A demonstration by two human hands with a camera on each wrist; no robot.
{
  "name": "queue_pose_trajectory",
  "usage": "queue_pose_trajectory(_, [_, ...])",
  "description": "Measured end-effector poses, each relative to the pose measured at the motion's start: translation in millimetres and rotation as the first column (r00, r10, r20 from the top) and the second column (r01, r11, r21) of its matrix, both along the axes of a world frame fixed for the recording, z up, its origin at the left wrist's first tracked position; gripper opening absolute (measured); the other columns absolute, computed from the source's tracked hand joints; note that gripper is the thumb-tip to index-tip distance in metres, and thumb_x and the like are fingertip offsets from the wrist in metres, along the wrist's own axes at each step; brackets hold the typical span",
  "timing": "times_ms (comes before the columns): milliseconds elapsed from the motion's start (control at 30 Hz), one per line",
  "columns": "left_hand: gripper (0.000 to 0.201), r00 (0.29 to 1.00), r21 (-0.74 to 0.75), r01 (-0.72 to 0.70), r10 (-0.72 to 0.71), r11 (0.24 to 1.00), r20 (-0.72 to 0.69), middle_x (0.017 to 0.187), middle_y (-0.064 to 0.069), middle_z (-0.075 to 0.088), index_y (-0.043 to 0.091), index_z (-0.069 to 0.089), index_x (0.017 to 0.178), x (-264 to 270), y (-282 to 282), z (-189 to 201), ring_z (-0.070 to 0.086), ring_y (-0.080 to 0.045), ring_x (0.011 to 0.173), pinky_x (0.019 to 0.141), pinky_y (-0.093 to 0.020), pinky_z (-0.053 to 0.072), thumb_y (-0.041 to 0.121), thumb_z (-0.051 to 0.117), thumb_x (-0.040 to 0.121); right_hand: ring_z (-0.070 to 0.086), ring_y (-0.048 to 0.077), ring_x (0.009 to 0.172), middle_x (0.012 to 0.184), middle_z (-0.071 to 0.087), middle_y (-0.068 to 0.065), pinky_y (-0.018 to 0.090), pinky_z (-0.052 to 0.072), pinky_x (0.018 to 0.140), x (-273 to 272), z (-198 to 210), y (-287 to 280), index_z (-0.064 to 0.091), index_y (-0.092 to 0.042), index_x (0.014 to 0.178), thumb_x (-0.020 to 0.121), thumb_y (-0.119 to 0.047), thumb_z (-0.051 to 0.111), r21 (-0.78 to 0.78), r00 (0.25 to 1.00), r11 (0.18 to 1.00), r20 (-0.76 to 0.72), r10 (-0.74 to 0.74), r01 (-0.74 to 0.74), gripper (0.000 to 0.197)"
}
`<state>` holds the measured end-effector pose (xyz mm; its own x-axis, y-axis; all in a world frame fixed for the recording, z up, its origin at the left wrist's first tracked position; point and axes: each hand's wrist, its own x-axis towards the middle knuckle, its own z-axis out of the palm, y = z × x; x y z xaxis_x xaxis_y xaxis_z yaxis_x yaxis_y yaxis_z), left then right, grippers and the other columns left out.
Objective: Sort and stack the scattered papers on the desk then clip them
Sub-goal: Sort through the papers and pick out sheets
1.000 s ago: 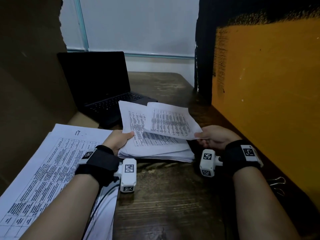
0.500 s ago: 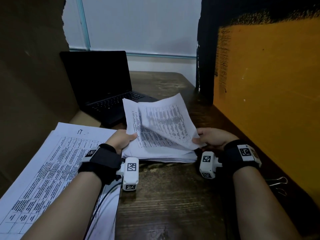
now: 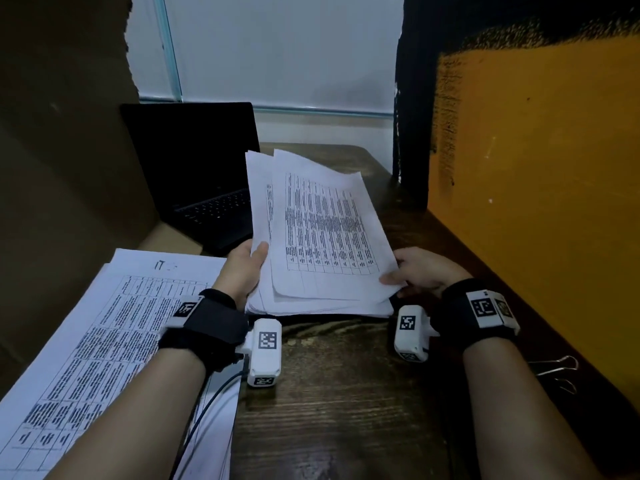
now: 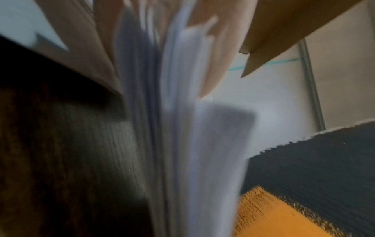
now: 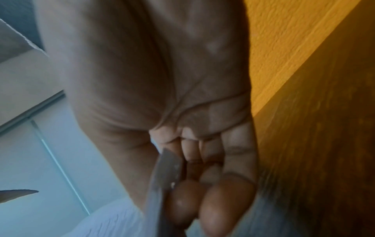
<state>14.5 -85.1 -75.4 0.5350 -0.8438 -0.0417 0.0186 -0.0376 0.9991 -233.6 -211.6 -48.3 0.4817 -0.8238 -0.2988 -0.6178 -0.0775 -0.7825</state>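
A thick stack of printed papers stands tilted up on its near edge on the dark wooden desk. My left hand grips its left side, thumb on the front sheet. My right hand pinches the lower right corner, thumb on top. In the left wrist view the stack's edge runs between my fingers, blurred. In the right wrist view the paper corner sits between thumb and fingertips. A second pile of larger printed sheets lies flat under my left forearm. A metal binder clip lies by the right wall.
An open black laptop sits behind the stack at the back left. A brown cardboard wall closes the left side; an orange and black board closes the right. Bare wood shows between my forearms.
The stack lay flat with only the top sheet lifted by my right hand. Now both hands have raised the whole stack onto its near edge, tilted upright.
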Motion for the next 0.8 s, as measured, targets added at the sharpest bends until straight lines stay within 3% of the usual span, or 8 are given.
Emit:
queue_pose_trajectory(100, [0.025, 0.998, 0.047, -0.032, 0.029, 0.998, 0.057, 0.114, -0.017, 0.066, 0.017, 0.060, 0.091, 5, -2, -5, 0.063, -0.032, 0.104, 0.098, -0.051, 0.047, 0.024, 0.039, 0.103, 0.061, 0.013, 0.063, 0.079, 0.067, 0.002, 0.020, 0.053, 0.048, -2, 5, 4, 0.064, -0.012, 0.093, 0.092, -0.006, 0.062, 0.012, 0.999, 0.999, -0.024, -0.042, 0.043, 0.006])
queue_pose_trajectory(200, [0.030, 0.999, 0.093, -0.030, 0.028, 0.995, 0.028, 0.112, -0.020, 0.066, 0.008, 0.060, 0.095, 10, -4, -8, 0.063, -0.036, 0.107, 0.099, -0.053, 0.046, 0.026, 0.037, 0.103, 0.056, 0.009, 0.046, 0.063, 0.063, 0.003, 0.018, 0.046, 0.040, -6, 10, 6, 0.064, -0.008, 0.088, 0.093, -0.011, 0.062, 0.016, 0.993, 0.996, -0.075, -0.090, 0.091, 0.006])
queue_pose_trajectory(333, [0.032, 0.999, 0.104, -0.012, 0.016, 0.995, -0.045, 0.117, -0.021, 0.064, -0.001, 0.058, 0.110, 11, -4, -11, 0.062, -0.035, 0.106, 0.098, -0.049, 0.047, 0.021, 0.037, 0.104, 0.056, 0.011, 0.051, 0.068, 0.062, 0.002, 0.016, 0.039, 0.037, -12, 12, 3, 0.065, -0.010, 0.086, 0.094, -0.018, 0.062, -0.120, 0.976, 0.987, -0.179, -0.123, 0.102, 0.012])
queue_pose_trajectory(433, [0.031, 0.999, 0.113, -0.005, 0.011, 0.994, -0.052, 0.116, -0.019, 0.063, -0.007, 0.056, 0.117, 9, -6, -13, 0.062, -0.030, 0.100, 0.093, -0.042, 0.049, 0.016, 0.041, 0.102, 0.056, 0.011, 0.050, 0.068, 0.063, 0.005, 0.021, 0.042, 0.048, -11, 8, 0, 0.066, -0.009, 0.084, 0.091, -0.011, 0.064, -0.119, 0.992, 0.989, -0.080, -0.095, 0.086, 0.008])
queue_pose_trajectory(500, [0.032, 0.999, 0.140, 0.001, 0.006, 0.990, -0.046, 0.118, -0.021, 0.063, -0.009, 0.055, 0.120, 10, -7, -15, 0.061, -0.031, 0.099, 0.093, -0.044, 0.049, 0.014, 0.042, 0.101, 0.057, 0.008, 0.045, 0.068, 0.062, 0.007, 0.019, 0.046, 0.045, -8, 6, 1, 0.064, -0.008, 0.084, 0.093, -0.007, 0.060, -0.047, 0.995, 0.994, -0.005, -0.096, 0.096, 0.011])
queue_pose_trajectory(600, [0.031, 0.999, 0.184, 0.008, -0.001, 0.983, -0.036, 0.118, -0.022, 0.063, -0.011, 0.055, 0.119, 11, -7, -15, 0.062, -0.033, 0.101, 0.096, -0.048, 0.048, 0.011, 0.044, 0.100, 0.058, 0.011, 0.059, 0.079, 0.063, 0.005, 0.019, 0.050, 0.048, -4, 1, 1, 0.063, -0.010, 0.088, 0.095, -0.007, 0.058, 0.016, 0.998, 0.998, -0.017, -0.063, 0.064, 0.009])
queue_pose_trajectory(700, [0.033, 1.000, 0.203, 0.012, -0.009, 0.979, -0.017, 0.121, -0.023, 0.062, -0.012, 0.054, 0.120, 13, -8, -17, 0.062, -0.032, 0.101, 0.096, -0.047, 0.048, 0.011, 0.045, 0.100, 0.057, 0.015, 0.070, 0.084, 0.062, 0.002, 0.024, 0.050, 0.057, -3, -2, -1, 0.066, -0.012, 0.095, 0.094, -0.011, 0.059, -0.063, 0.983, 0.997, -0.170, -0.063, 0.053, 0.007])
queue_pose_trajectory(800, [0.041, 0.998, 0.202, 0.028, -0.015, 0.979, -0.064, 0.120, -0.021, 0.064, -0.010, 0.053, 0.124, 15, -10, -18, 0.064, -0.032, 0.103, 0.096, -0.045, 0.049, 0.023, 0.046, 0.100, 0.060, 0.022, 0.103, 0.114, 0.064, 0.004, 0.035, 0.053, 0.088, -2, -4, -8, 0.063, -0.012, 0.122, 0.090, -0.015, 0.064, -0.103, 0.964, 0.993, -0.252, -0.089, 0.065, 0.032])
